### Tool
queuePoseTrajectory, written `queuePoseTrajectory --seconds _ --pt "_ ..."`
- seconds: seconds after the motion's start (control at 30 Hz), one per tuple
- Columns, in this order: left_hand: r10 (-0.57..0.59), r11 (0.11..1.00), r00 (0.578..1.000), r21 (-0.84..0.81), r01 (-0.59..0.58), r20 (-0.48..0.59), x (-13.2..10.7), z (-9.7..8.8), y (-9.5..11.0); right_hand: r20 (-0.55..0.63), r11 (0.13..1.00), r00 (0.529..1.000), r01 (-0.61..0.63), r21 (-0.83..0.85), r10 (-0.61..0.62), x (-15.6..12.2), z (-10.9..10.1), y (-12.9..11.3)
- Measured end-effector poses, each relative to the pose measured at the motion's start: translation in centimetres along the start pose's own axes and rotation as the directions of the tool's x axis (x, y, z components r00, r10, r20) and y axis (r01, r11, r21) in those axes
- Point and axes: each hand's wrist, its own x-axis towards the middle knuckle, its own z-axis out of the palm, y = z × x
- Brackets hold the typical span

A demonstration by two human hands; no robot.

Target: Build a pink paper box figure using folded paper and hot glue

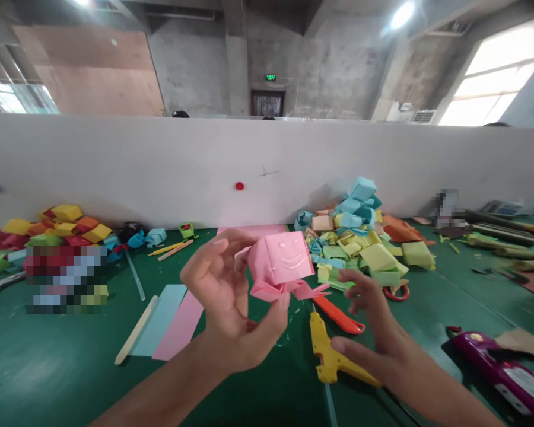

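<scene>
My left hand (231,296) grips a pink folded-paper figure (285,256) in the middle of the head view. The figure has a boxy head with a smiling face in shiny clear lines, and pink paper strips stick out beneath it. To the right, my right hand (374,326) is held with its fingers apart and nothing in them. It hovers over a yellow glue gun (324,350), hiding part of its handle; I cannot tell whether they touch. A clear glue stick (330,403) extends from the gun's back. An orange-red cutter knife (339,314) lies just past the gun.
Blue and pink paper strips (158,326) lie left beside a wooden stick (136,329). Folded paper cubes (378,256) are heaped at the back right, more paper cubes (66,228) at the back left. A purple device (493,367) stands right. A white partition (182,172) bounds the green table (84,356).
</scene>
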Motion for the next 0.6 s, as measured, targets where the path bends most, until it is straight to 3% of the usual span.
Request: queuePoseTrajectory --seconds 0.17,0.33,0.47,0.6 --pt "-0.033 0.991 0.999 -0.130 0.037 0.031 0.2 2.2 0.2 -0.062 0.945 0.975 0.224 0.239 -0.215 1.7 -0.4 -3.5" --pt "-0.041 0.980 0.997 -0.192 0.051 0.059 -0.8 2.0 -0.4 -0.186 0.786 0.927 0.374 0.492 -0.325 3.8 0.7 -4.9" --pt "-0.023 0.978 0.999 -0.204 0.032 0.047 -1.2 1.8 -1.0 -0.200 0.712 0.908 0.414 0.567 -0.369 4.2 1.5 -5.4" --pt "-0.018 0.977 0.998 -0.212 0.030 0.061 -1.3 1.9 -1.2 -0.252 0.707 0.899 0.437 0.556 -0.357 4.2 1.9 -5.7"
